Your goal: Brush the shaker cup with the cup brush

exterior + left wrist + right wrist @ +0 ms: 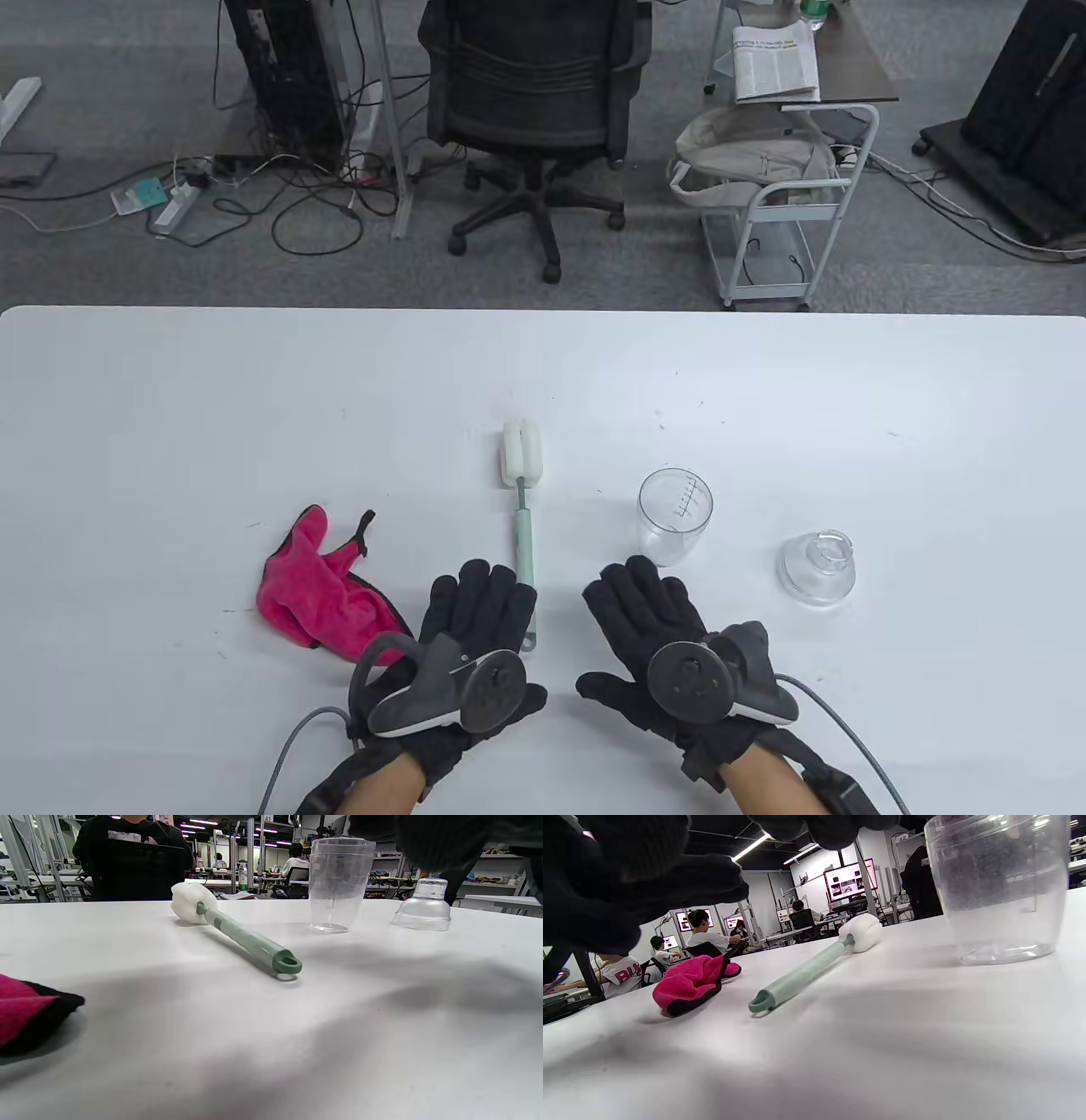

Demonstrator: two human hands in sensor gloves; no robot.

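Note:
A clear shaker cup (674,516) stands upright on the white table; it also shows in the left wrist view (339,885) and the right wrist view (999,887). The cup brush (524,526), green handle and white sponge head, lies lengthwise between the hands, also seen in the wrist views (250,940) (806,974). My left hand (475,620) hovers open, fingers spread, just left of the handle end, holding nothing. My right hand (649,624) is open and empty, just below and left of the cup.
The clear shaker lid (816,567) sits right of the cup, also in the left wrist view (423,906). A pink cloth (318,586) lies left of the left hand. An office chair (534,110) and a cart (780,204) stand beyond the table's far edge.

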